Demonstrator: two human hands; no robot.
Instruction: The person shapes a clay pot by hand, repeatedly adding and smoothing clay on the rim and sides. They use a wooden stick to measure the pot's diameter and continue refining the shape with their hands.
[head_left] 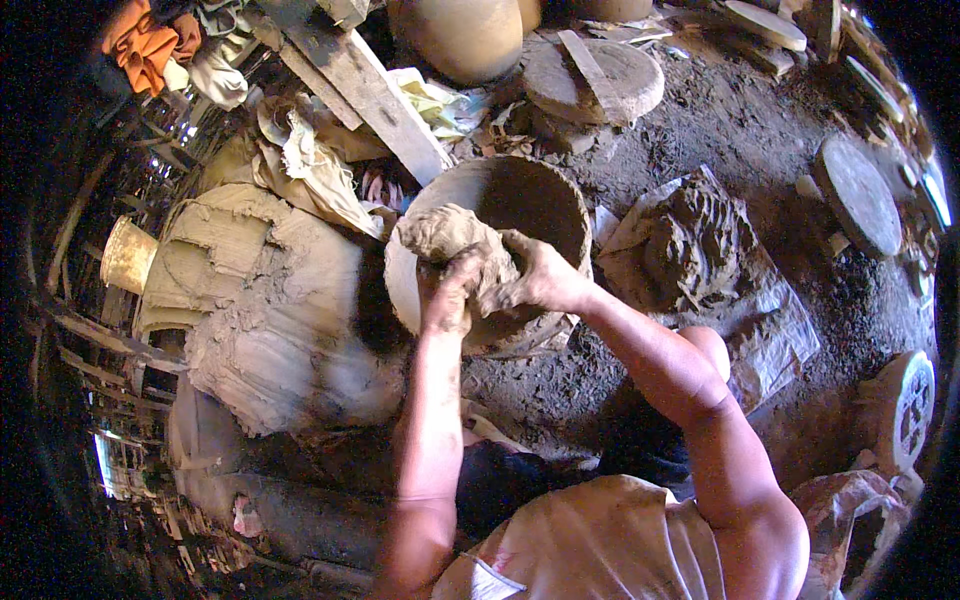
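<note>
A rough lump of wet clay point(447, 234) is held over a wide, round clay-coated vessel point(515, 180) in front of me. My left hand point(450, 295) grips the lump from below, its fingers wrapped into the clay. My right hand point(540, 272) presses on the lump's right side with its fingers curled. Both hands and wrists are smeared with clay, and the fingertips are partly hidden in it. The inside of the vessel is mostly shadowed behind my hands.
Left lies a large sliced clay mass point(250, 310) near a bucket point(125, 255). Right, darker clay point(690, 250) sits on a sheet. Round discs point(855, 195), large pots point(455, 30), a disc stand point(635, 85), wooden planks point(380, 120) and rags point(140, 40) surround the work area.
</note>
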